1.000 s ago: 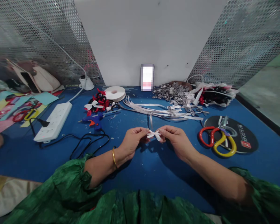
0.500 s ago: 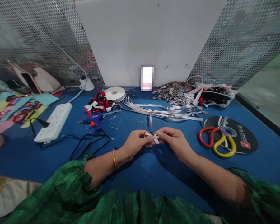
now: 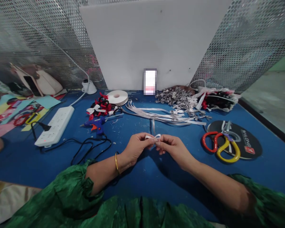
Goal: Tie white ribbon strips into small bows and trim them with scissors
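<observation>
Both hands meet over the blue table, pinching a looped white ribbon [image 3: 157, 136]. My left hand [image 3: 139, 145] grips one loop between thumb and forefinger. Opposite it, my right hand [image 3: 172, 145] pinches the other side, and its fingertips partly hide the ribbon's middle. A thin grey ribbon strip [image 3: 153, 125] lies just beyond the fingers. Past that stretches a bundle of cut white ribbon lengths [image 3: 147, 111]. The blue glue gun [image 3: 96, 125] rests to the left of my hands, and scissors with red and yellow handles [image 3: 220, 145] lie to the right.
A heap of grey bows [image 3: 177, 96] and a plastic bag [image 3: 220, 98] sit at the back right. The scissors overlap a black reel [image 3: 250, 139]. At left are a white power strip [image 3: 55, 126], a cable [image 3: 87, 142], a white ribbon roll [image 3: 117, 97] and red-black bows [image 3: 102, 106].
The white ribbon between my fingers now shows two raised loops, where its tail hung down before. My right fingers have shifted slightly lower around it. Both hands stay in nearly the same place.
</observation>
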`<state>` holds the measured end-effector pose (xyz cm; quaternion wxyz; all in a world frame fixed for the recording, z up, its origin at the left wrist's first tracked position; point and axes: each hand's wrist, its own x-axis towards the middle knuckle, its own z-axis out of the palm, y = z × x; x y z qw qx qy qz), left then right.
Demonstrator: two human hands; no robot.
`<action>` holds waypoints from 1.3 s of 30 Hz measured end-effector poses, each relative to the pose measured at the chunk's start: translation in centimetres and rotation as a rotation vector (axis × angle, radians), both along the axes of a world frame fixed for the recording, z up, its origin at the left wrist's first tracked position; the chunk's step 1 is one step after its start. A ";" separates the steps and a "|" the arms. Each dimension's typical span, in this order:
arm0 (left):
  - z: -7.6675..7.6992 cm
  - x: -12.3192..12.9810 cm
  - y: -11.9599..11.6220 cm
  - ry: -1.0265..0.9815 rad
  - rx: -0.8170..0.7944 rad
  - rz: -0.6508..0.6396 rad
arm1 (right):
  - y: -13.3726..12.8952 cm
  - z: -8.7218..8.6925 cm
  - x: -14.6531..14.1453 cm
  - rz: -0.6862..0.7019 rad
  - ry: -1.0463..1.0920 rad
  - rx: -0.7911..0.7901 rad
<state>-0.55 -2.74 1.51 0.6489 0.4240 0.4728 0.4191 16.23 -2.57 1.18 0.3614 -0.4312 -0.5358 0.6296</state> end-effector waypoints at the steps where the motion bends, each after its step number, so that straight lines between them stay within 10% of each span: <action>1: 0.0 0.0 0.0 0.007 0.008 0.003 | 0.0 -0.1 0.0 0.020 0.003 0.009; 32: 0.0 0.1 -0.2 0.061 -0.043 -0.095 | 0.0 0.2 0.7 -0.169 -0.316 0.482; 39: 0.3 0.2 -0.8 0.106 0.004 -0.205 | -0.6 0.4 0.3 -0.176 -0.240 0.385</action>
